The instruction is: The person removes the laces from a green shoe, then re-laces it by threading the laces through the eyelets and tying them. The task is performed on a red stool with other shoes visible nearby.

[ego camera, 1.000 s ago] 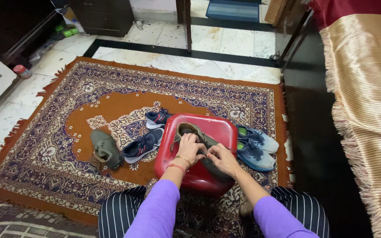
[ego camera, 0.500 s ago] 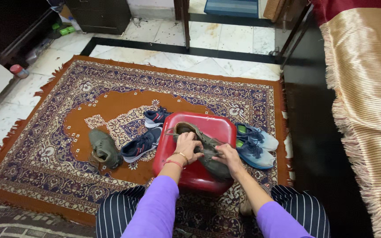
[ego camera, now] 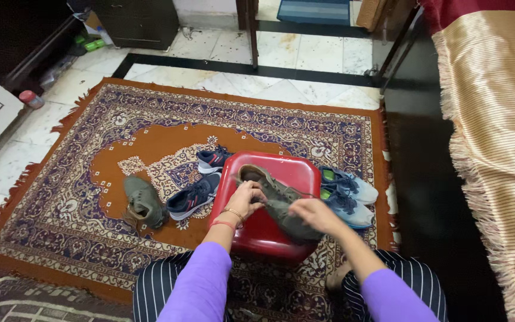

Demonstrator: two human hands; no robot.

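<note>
Resting diagonally on the red stool (ego camera: 281,173): olive lace-up shoe (ego camera: 281,206). Left hand (ego camera: 247,200) fingers pinching its laces; right hand (ego camera: 314,214) fingers likewise pinching. Risk: uneven pull tips shoe off stool's near edge.

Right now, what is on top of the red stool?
On the red stool lies one olive-brown shoe. The left hand and right hand are at its laces. The seat under the shoe and hands is covered.

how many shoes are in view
6: one olive shoe on the red stool under both hands, its mate on the rug left, two navy sneakers, two blue sneakers right.
</note>
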